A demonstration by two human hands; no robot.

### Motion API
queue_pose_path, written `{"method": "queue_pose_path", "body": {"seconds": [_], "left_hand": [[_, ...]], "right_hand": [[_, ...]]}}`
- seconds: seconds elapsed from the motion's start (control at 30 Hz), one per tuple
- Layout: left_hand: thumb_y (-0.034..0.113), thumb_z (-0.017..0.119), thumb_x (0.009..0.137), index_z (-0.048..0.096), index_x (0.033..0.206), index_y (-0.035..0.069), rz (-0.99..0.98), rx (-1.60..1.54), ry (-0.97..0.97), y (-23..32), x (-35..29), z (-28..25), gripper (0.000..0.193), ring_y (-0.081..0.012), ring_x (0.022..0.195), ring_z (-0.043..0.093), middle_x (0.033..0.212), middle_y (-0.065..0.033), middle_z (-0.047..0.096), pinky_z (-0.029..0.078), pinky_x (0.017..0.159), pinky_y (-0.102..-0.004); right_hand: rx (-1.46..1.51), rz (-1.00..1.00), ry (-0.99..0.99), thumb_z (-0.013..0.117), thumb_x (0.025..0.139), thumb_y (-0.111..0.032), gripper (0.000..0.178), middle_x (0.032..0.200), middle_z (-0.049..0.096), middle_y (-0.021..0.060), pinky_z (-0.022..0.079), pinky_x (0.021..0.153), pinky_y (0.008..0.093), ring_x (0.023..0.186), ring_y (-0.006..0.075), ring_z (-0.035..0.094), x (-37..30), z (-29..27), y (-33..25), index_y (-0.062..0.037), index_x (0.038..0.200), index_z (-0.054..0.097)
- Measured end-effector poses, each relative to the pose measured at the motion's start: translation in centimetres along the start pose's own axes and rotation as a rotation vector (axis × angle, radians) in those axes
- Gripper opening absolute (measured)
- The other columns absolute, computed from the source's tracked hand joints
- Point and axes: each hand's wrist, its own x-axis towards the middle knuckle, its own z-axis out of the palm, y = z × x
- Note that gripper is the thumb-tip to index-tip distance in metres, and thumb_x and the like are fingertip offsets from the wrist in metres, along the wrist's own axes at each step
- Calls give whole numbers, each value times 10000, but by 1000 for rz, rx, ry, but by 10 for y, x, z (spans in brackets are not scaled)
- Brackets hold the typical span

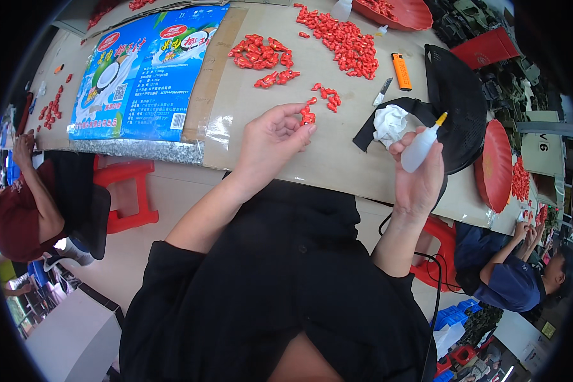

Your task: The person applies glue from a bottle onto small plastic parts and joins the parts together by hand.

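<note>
My left hand pinches a small glossy red figurine between thumb and fingertips, above the near part of the table. In my right hand is a translucent white squeeze bottle, its thin yellow nozzle pointing up and to the right. A few loose small red parts lie just beyond the left hand. Farther off are a cluster of larger red figurines and a big heap of small red parts. Beside the right hand, a crumpled white tissue rests on black cloth.
An orange lighter and a small blade lie near a black mesh bag. Red bowls stand at right and far side. Flattened blue printed cardboard covers the left. Co-workers sit on both sides; a red stool is at left.
</note>
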Motion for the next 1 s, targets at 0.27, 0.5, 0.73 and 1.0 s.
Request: {"method": "queue_pose_path", "body": {"seconds": [0.27, 0.5, 0.73, 1.0], "left_hand": [[38, 565, 799, 459, 1096, -51, 19, -31, -13, 0, 1, 0, 328, -104, 711, 570, 804, -67, 570, 479, 610, -217], [60, 510, 836, 446, 1122, -36, 95, -174, -51, -2, 2, -7, 308, -140, 803, 564, 893, -95, 553, 474, 706, -253], [57, 486, 847, 380, 1148, -26, 99, -248, -50, -5, 2, -11, 330, -155, 846, 552, 927, -104, 533, 473, 725, -267], [62, 479, 853, 403, 1114, -30, 88, -273, -76, -4, 2, -13, 287, -165, 836, 557, 946, -114, 536, 472, 720, -268]], "right_hand": [[-95, -98, 90, 519, 798, -97, 193, 748, 513, 65, 435, 606, 272, 626, 144, 519, 10, 7, -4, 3, 959, 483], [-784, 45, 49, 614, 748, -94, 130, 772, 576, 51, 436, 593, 248, 647, 111, 544, 24, 45, 30, 1, 830, 578], [-1329, -28, -62, 640, 693, -149, 204, 844, 593, 125, 444, 686, 336, 769, 279, 578, 39, 54, 44, -7, 832, 597], [-1487, -89, -115, 636, 700, -177, 215, 812, 585, 139, 438, 669, 357, 754, 304, 569, 44, 53, 50, -12, 832, 596]]}}
